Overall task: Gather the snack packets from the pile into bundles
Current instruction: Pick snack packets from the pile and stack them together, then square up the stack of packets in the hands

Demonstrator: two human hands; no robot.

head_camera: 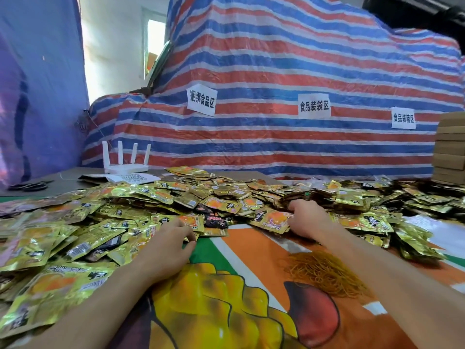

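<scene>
Curled fingers of the right hand (pixel 303 217) are closed on a few snack packets (pixel 273 219). The left hand (pixel 171 239) is curled onto packets too, but whether any is pinched cannot be told. The pile (pixel 156 195) is spread left to right just beyond both hands, and the right hand is sunk deeper into it. Rubber bands (pixel 327 270) are heaped beside the right forearm on a printed table cover (pixel 251 250). A striped tarpaulin (pixel 276 71) is hung behind, and a white router (pixel 125 165) is seen far left.
</scene>
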